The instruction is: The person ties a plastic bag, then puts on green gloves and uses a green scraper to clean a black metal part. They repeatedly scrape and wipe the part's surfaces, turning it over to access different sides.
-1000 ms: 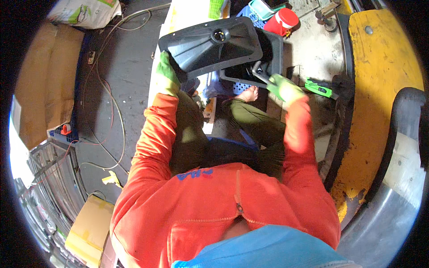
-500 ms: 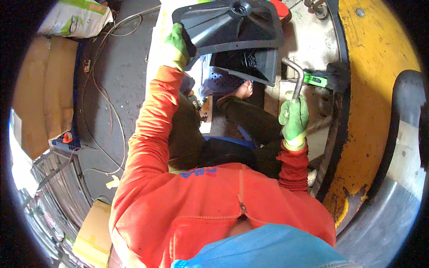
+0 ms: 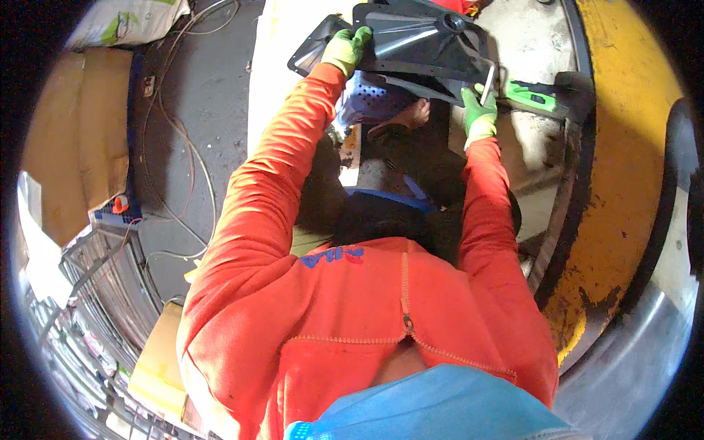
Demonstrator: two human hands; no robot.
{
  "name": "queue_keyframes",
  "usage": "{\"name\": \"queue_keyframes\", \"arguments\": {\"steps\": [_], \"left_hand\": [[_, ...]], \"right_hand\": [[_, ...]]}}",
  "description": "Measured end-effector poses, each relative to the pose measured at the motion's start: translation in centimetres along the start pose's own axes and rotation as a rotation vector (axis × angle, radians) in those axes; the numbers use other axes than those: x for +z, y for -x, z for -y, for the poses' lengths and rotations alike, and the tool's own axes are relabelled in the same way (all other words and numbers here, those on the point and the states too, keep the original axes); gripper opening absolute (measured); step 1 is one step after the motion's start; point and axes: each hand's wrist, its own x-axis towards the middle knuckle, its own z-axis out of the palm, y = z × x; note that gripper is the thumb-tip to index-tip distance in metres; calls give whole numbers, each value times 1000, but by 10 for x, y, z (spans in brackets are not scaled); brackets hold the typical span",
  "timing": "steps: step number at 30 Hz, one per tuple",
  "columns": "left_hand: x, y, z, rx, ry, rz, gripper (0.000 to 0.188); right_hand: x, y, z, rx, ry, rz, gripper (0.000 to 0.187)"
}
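Note:
My left hand (image 3: 347, 50), in a green glove, is closed on the left edge of a black moulded plastic part (image 3: 414, 38) with ribs and a round hole. More black plastic shows to the left of that hand and under the part. My right hand (image 3: 479, 114), gloved too, is closed round a bent metal rod (image 3: 489, 82) at the part's lower right corner. Whether its fingers also touch the part, I cannot tell. A green-handled utility knife (image 3: 532, 97) lies just right of this hand.
A blue perforated basket (image 3: 370, 100) stands under the parts, beside a bare foot (image 3: 419, 111). To the right runs a worn yellow machine body (image 3: 623, 169). Cables (image 3: 192, 158) trail over the grey floor at left, near cardboard (image 3: 77, 139) and a wire rack (image 3: 114, 268).
My right hand has moved up with the metal rod to the black part's lower right corner. My left hand and the part have shifted right and upward, uncovering black plastic at left.

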Motion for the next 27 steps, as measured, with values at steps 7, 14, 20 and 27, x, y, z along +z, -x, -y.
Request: {"name": "queue_keyframes", "arguments": {"steps": [7,14,20,27], "left_hand": [[-22,44,5,-17,59,-48,48],[-17,75,-66,641,-631,-484,73],[53,41,-124,562,-574,181,71],[61,27,-117,562,-603,148,61]], "right_hand": [[10,5,-32,-116,209,77,25],[-7,31,30,36,119,43,28],[-10,68,121,-189,152,332,25],[4,70,176,-306,158,176,18]]}}
